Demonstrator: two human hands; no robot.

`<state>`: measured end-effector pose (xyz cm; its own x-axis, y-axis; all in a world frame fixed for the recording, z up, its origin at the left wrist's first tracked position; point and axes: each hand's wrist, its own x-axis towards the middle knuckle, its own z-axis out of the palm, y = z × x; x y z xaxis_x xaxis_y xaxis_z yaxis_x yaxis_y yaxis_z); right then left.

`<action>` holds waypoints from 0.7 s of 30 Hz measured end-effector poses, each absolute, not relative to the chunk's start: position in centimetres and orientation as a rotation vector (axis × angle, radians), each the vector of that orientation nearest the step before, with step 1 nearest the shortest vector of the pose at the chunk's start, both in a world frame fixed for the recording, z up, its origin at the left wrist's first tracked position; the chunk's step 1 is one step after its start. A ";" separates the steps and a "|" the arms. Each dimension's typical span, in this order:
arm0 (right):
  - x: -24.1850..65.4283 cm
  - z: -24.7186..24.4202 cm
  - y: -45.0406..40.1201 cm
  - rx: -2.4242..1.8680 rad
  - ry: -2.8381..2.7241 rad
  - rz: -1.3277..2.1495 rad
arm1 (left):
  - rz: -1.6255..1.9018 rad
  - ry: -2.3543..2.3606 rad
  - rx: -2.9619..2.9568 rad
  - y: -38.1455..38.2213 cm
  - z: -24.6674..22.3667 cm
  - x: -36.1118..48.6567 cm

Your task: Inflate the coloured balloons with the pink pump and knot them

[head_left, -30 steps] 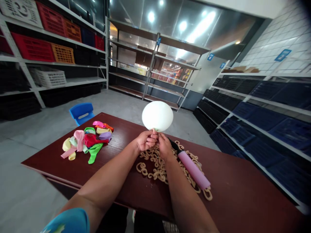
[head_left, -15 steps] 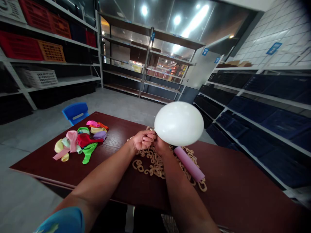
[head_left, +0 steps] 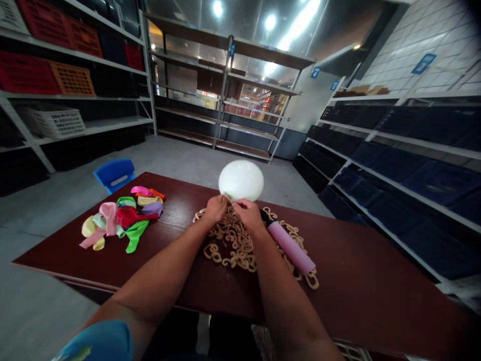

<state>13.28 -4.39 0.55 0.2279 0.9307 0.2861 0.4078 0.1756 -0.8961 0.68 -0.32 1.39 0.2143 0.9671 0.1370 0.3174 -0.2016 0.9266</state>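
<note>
A white inflated balloon (head_left: 241, 179) floats just above the far side of the table, its neck end toward me. My left hand (head_left: 218, 207) is closed at that neck. Fingertips of my right hand (head_left: 248, 211) pinch at the same spot from the other side; the neck itself is mostly hidden by the fingers. Beneath both hands spreads a heap of tan curly, chain-like loops (head_left: 240, 245). Right of my right forearm, a pink cylinder with a black end (head_left: 292, 247) rests on the loops; it looks like a hand pump.
Several uninflated coloured balloons (head_left: 128, 215) lie in a pile on the left of the dark red table (head_left: 180, 200). A blue chair (head_left: 114, 174) stands behind that corner. Shelves with crates (head_left: 71, 77) line the left, bare-looking racks (head_left: 225, 95) the back, dark bins (head_left: 394, 185) the right.
The white balloon has swung left and turned its neck toward me, looking smaller in view. My right hand has come out from behind it, and the hands have shifted slightly.
</note>
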 end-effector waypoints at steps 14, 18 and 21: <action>13.3 2.3 -5.3 -1.285 -1.529 0.504 | 0.965 1.322 2.029 -0.8 1.3 1.3; 13.2 1.9 -4.9 -1.249 -1.270 0.740 | 0.949 1.314 2.093 -1.1 1.0 1.6; 13.2 1.9 -5.0 -1.253 -1.146 0.947 | 0.916 1.356 2.168 -1.3 0.8 1.6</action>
<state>13.16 -4.95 1.93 0.2018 0.9720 0.1202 0.0646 0.1093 -0.9919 1.57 -1.29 0.81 0.3065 0.9006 0.3083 0.6220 -0.4347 0.6513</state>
